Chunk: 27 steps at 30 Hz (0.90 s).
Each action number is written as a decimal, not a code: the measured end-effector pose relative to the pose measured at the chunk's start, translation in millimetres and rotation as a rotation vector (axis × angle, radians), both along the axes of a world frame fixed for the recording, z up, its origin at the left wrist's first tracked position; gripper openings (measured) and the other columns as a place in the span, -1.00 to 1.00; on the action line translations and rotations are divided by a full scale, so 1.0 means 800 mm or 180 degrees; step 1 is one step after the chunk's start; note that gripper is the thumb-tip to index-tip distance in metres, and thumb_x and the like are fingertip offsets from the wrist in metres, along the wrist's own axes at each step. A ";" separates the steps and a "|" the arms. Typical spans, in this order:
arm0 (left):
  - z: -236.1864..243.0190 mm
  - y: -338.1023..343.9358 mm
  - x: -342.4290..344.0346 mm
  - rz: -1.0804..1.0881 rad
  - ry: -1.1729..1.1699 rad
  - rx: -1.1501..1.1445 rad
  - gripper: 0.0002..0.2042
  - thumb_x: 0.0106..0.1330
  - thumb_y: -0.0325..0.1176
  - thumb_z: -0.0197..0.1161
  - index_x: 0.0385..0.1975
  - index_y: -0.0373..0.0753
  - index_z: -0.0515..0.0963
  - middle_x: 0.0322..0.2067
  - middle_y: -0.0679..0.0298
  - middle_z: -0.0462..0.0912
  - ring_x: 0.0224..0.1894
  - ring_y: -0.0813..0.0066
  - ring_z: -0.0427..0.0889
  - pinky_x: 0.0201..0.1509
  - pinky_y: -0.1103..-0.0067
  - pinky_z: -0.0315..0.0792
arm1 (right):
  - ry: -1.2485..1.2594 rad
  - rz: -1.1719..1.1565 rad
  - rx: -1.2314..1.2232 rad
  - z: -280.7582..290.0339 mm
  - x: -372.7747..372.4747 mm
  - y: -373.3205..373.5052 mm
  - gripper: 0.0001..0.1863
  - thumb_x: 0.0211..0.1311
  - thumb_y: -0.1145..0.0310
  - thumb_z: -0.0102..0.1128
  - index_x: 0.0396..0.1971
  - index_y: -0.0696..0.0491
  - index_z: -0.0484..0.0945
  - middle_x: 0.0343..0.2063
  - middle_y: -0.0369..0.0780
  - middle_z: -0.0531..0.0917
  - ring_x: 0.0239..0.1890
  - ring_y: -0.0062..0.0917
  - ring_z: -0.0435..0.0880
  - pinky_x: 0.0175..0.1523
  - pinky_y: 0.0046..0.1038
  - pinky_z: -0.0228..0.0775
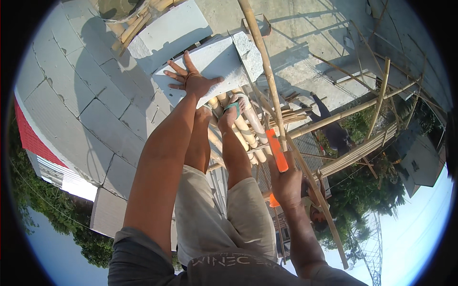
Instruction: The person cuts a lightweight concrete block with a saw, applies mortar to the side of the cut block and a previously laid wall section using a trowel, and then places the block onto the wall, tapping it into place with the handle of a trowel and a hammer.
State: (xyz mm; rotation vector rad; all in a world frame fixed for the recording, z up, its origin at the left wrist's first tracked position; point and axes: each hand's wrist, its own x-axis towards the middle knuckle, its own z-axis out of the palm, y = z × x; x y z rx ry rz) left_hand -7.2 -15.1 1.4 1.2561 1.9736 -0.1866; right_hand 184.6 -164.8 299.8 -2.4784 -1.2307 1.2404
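A pale grey lightweight concrete block (217, 59) lies in front of me, over the bamboo platform beside the wall. My left hand (193, 82) presses on its top face, palm down and fingers spread. My right hand (287, 183) is wrapped round the orange handle of a handsaw (276, 150). The saw's thin blade runs away from me across the block near its right end, and a rough end piece (249, 52) shows to the right of the blade. Pale scratch marks show on the block's top beside the blade.
A wall of grey blocks (78, 83) rises at left, with another block (174, 26) beyond. My sandalled feet stand on bundled bamboo poles (245, 131). An upright bamboo pole (267, 66) stands close right of the block. Two people are lower down at right, one in dark clothes (334, 128).
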 end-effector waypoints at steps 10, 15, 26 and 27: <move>0.005 0.007 0.032 -0.0083 0.0037 -0.0294 0.62 -0.43 0.26 0.72 0.51 0.29 -0.58 0.38 -0.23 -0.97 0.37 -0.44 -1.00 0.31 -0.47 -0.58 | -0.0400 0.0306 -0.0106 -0.189 -0.005 0.189 -0.52 0.41 0.03 0.16 -0.18 0.25 0.51 -0.47 0.17 0.68 -0.28 0.15 0.69 -0.18 -0.03 0.58; -0.002 0.009 -0.003 -0.0005 0.0099 -0.0359 0.65 -0.48 0.29 0.72 0.50 0.31 -0.61 0.36 -0.21 -1.00 0.36 -0.41 -1.02 0.32 -0.45 -0.61 | 0.0009 0.0093 -0.0052 -0.036 -0.001 0.003 -0.66 0.40 0.17 0.26 -0.14 0.17 0.49 -0.54 -0.04 0.68 -0.43 -0.05 0.75 -0.37 -0.13 0.58; 0.007 0.021 0.028 -0.0107 -0.0129 0.0075 0.59 -0.46 0.28 0.72 0.52 0.26 -0.48 0.41 -0.27 -0.84 0.43 -0.53 -0.77 0.36 -0.45 -0.39 | -0.0345 0.0344 0.0103 -0.182 0.004 0.172 -0.52 0.41 0.01 0.16 -0.20 0.23 0.53 -0.51 0.14 0.67 -0.36 0.12 0.70 -0.26 -0.06 0.58; 0.018 0.007 0.026 -0.0157 0.0022 0.0079 0.52 -0.42 0.26 0.72 0.53 0.21 -0.35 0.46 -0.28 -0.71 0.47 -0.58 -0.62 0.39 -0.41 -0.29 | -0.0298 0.0408 0.0026 -0.168 0.011 0.153 -0.52 0.42 0.00 0.16 -0.21 0.23 0.53 -0.52 0.13 0.67 -0.37 0.11 0.70 -0.27 -0.05 0.58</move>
